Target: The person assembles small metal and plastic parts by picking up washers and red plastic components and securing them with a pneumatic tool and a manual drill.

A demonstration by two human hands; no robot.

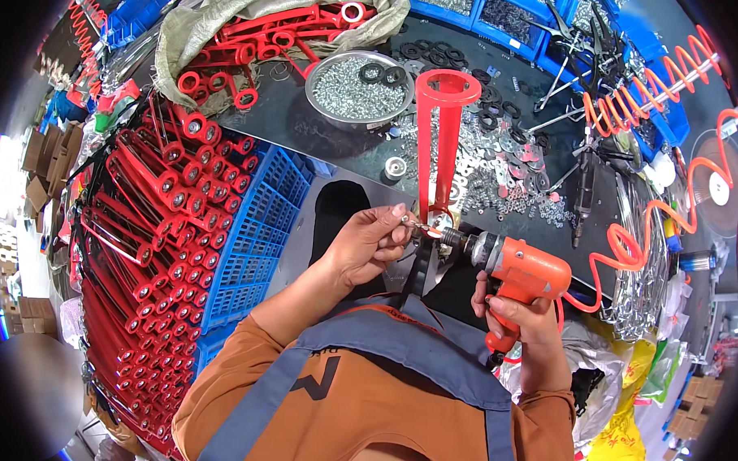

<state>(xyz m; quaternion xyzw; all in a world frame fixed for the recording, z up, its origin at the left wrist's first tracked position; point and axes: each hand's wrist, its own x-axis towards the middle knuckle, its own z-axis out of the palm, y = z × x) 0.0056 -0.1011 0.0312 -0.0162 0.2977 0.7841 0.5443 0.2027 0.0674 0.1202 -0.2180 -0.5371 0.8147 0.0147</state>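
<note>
My right hand [525, 316] is wrapped round the grip of an orange air screwdriver [532, 271], its nose pointing left. The tool's tip meets the lower end of a red forked metal frame [448, 88], which stands upright at the near table edge with its ring uppermost. My left hand [372, 245] is closed in a pinch on a small metal fastener [411, 222] at that same lower end, opposite the tool. Fingers partly hide the fastener, so its exact kind cannot be made out. A coiled orange air hose [620, 257] runs from the tool to the upper right.
Left of me, a blue crate [251, 234] holds many stacked red frames [154, 215]. On the table [295, 134] are a metal bowl [318, 99] of small fasteners, black rings [491, 113], loose washers [501, 174] and pliers [590, 55]. A sack [177, 37] spills red parts. Blue bins [506, 20] line the back.
</note>
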